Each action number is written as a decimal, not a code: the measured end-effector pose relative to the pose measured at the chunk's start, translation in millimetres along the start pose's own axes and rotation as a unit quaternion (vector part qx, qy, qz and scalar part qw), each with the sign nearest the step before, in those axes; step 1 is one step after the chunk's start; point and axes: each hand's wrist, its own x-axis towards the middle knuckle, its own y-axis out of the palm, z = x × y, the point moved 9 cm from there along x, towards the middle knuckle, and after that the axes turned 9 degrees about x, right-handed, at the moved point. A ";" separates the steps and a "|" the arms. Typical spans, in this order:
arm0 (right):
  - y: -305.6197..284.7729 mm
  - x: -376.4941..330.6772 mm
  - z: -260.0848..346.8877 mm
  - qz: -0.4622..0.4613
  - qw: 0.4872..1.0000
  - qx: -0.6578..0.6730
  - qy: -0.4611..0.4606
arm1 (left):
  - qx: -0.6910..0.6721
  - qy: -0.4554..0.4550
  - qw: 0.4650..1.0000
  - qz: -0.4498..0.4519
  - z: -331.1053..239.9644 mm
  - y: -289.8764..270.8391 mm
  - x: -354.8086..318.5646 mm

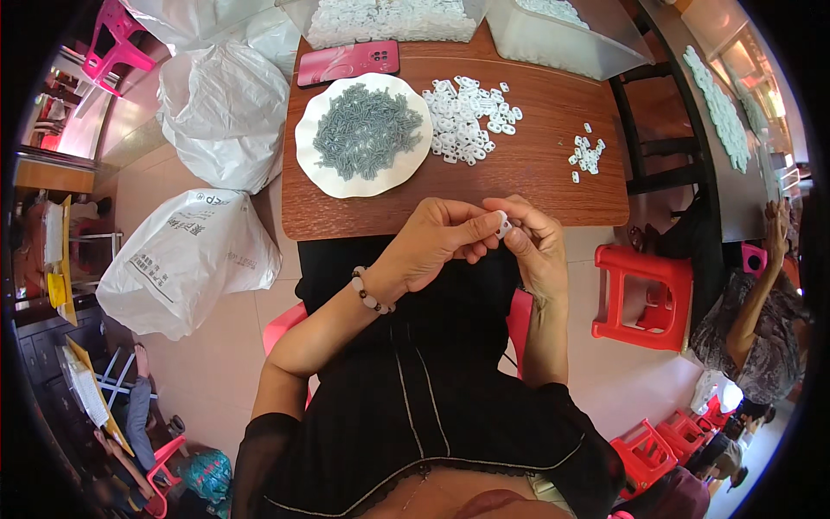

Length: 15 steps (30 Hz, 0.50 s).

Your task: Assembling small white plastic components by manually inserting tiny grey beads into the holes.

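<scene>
Just past the near edge of the table, my left hand (437, 240) and my right hand (538, 246) meet fingertip to fingertip. Between them they pinch a small white plastic piece (503, 223) with holes in it; the fingers cover part of it. Beyond my left hand is a white wavy-rimmed plate (309, 169) heaped with small grey rod-like parts (365, 130). Beside the plate lies a loose pile of similar white plastic pieces (462, 121). A smaller group of white pieces (588, 156) sits farther right on the brown table (536, 183).
A pink phone (348, 63) lies behind the plate. Two clear bins, one at the back middle (389, 39) and one at the back right (562, 43), hold white pieces. White sacks (194, 259) stand left; a red stool (644, 298) stands right. Other people sit at both sides.
</scene>
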 end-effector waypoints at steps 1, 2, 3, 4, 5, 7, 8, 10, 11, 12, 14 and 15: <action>-0.2 -0.2 -0.4 0.000 1.000 0.002 0.003 | 0.004 0.001 1.000 0.000 -0.1 0.9 -0.3; 0.1 -0.6 -0.1 0.000 1.000 0.001 0.003 | 0.003 0.002 1.000 0.000 0.3 1.1 -0.2; -0.2 -0.8 0.1 -0.004 1.000 0.002 0.002 | 0.014 0.009 1.000 -0.002 -0.1 0.6 -0.3; -0.8 -1.0 0.4 -0.009 1.000 0.003 0.001 | 0.024 0.015 1.000 -0.004 -0.7 0.2 -0.5; -0.9 -1.0 0.8 -0.008 1.000 0.003 0.002 | 0.024 0.015 1.000 -0.005 -0.8 0.1 -1.2; 0.7 -1.4 3.2 0.007 1.000 -0.026 -0.003 | 0.032 0.021 0.999 0.006 -2.4 2.8 -3.4; 0.2 -1.5 3.2 0.008 1.000 -0.026 -0.003 | 0.031 0.021 0.999 0.006 -2.4 2.6 -3.9; 0.2 -1.9 4.5 0.013 0.999 -0.036 -0.013 | 0.023 0.024 0.999 0.012 -3.3 3.3 -4.8; 0.0 -2.3 3.3 0.013 0.999 -0.036 -0.012 | 0.022 0.024 0.999 0.012 -4.5 3.2 -5.2; -0.2 -2.7 2.5 0.010 0.999 -0.034 -0.020 | 0.026 0.020 0.999 0.013 -5.7 3.1 -5.5; 1.9 -2.4 2.6 0.008 0.999 -0.032 -0.028 | 0.030 0.017 0.999 0.014 -6.5 2.2 -5.2; 5.0 -1.7 4.0 0.010 0.999 -0.032 -0.032 | 0.063 0.025 0.998 0.010 -8.0 0.7 -5.2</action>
